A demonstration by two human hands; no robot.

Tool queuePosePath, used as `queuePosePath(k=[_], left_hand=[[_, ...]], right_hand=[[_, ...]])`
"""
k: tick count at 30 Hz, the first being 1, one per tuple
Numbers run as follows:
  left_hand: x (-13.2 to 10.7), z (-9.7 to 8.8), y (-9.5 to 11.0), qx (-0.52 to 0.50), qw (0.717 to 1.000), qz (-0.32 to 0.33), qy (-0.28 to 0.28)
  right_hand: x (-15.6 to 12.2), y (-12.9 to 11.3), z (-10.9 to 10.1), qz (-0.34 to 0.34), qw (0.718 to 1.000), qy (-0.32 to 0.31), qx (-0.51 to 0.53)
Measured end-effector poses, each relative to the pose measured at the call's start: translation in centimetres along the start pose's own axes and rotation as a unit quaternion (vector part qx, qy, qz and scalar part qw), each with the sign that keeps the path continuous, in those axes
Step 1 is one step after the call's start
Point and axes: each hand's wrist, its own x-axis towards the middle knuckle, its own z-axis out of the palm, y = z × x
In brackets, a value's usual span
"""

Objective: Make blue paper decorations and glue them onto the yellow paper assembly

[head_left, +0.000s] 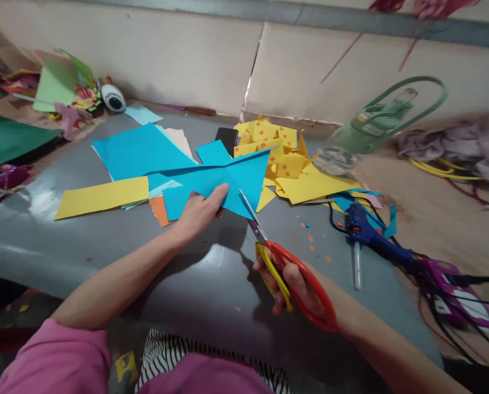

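Note:
My left hand (pixel 205 207) pinches the near edge of a creased sheet of blue paper (pixel 244 178), thumb on top and fingers mostly hidden underneath. In my right hand (pixel 287 279) is a pair of scissors (pixel 263 232) with one red and one yellow handle. Their blades are parted and meet the paper's near right edge, one blade lying over the sheet. Behind the held sheet lies another large blue sheet (pixel 135 148). A yellow paper strip (pixel 105 197) rests to the left, and an orange piece (pixel 159 212) shows under the blue.
Yellow folded paper pieces with orange squares (pixel 277 145) are heaped behind, near a dark phone (pixel 227 139). At right are a green-topped bottle (pixel 363 128), a blue glue gun (pixel 367 232) and cables by a purple power strip (pixel 453 293). Paper scraps dot the grey table (pixel 211 273).

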Motion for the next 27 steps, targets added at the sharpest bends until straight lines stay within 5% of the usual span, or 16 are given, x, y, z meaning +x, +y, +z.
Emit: queuePosePath(k=[6,16,27], left_hand=[[-0.3,-0.4,1.1,-0.002,1.000,0.010,-0.009],[0.2,0.2,-1.4,-0.012,1.000,0.006,-0.004],[0.1,0.2,-0.8,0.027,0.999,0.000,-0.018]], right_hand=[[0.0,-0.6,0.1,0.052,0.997,-0.009,0.054],[0.6,-0.5,0.2,0.041,0.997,0.000,0.063],[0.9,-0.7,0.4,0.026,0.998,0.015,0.049]])
